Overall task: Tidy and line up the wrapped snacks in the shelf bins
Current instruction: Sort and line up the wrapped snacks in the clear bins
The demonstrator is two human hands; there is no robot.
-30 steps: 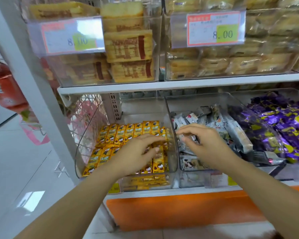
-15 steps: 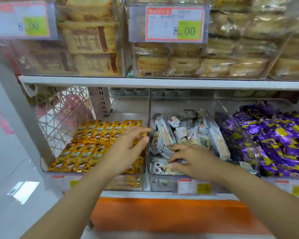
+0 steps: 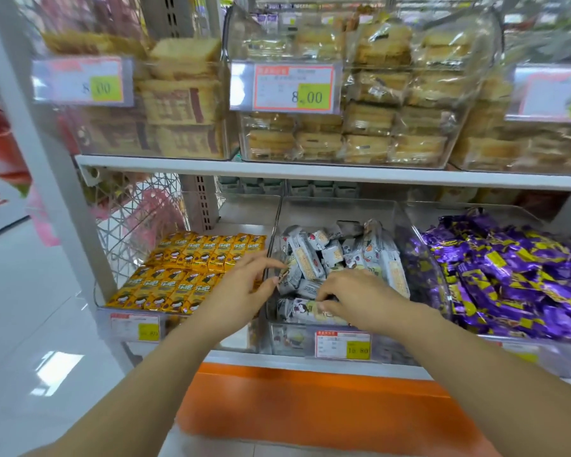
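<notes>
The lower shelf holds three clear bins. The left one has yellow wrapped snacks lined up in flat rows. White wrapped snacks lie jumbled in the middle bin, some on end. My left hand reaches across the divider from the yellow side, fingers spread, with its fingertips at a white pack by the bin's left wall. Inside the middle bin near the front, my right hand has its fingers curled onto a white pack lying flat there.
Purple wrapped snacks are heaped loosely in the right bin. Wrapped cakes fill the clear bins on the upper shelf, which carry price tags. A wire side panel closes the shelf's left end. An orange base runs below.
My left hand has moved right, off the yellow rows to the edge of the middle bin. My right hand has stayed low at the front of the white packs. The view has shifted.
</notes>
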